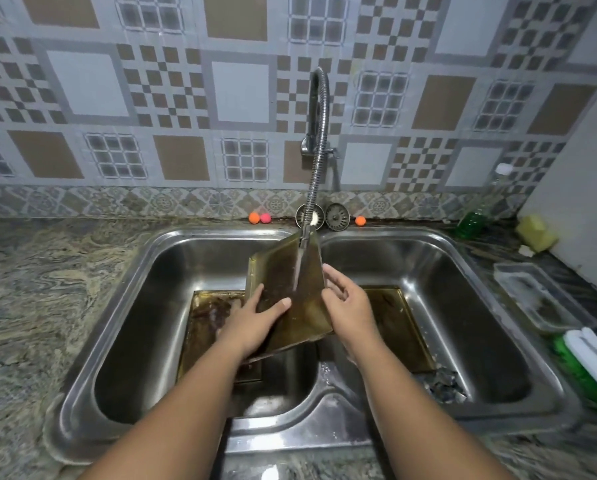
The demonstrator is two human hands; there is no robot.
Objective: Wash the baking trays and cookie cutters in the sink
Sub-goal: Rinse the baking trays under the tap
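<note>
A brownish, stained baking tray [304,306] is held tilted above the divider of the double steel sink [141,265]. Water from the flexible tap [312,188] runs down its inner face. My left hand [255,317] lies flat on the tray's left half, thumb across the surface. My right hand [349,306] grips its right edge. A second tray [207,327] lies in the left basin, and a third tray [401,327] rests in the right basin. Some metal cookie cutters [442,384] sit at the front of the right basin.
A clear plastic container [539,299], a green and white cloth [591,362], a yellow sponge [536,233] and a green soap bottle [477,213] stand on the right counter. Two sink strainers [337,217] and small orange and pink balls [259,218] lean at the backsplash. Marbled counter [47,289] spreads left.
</note>
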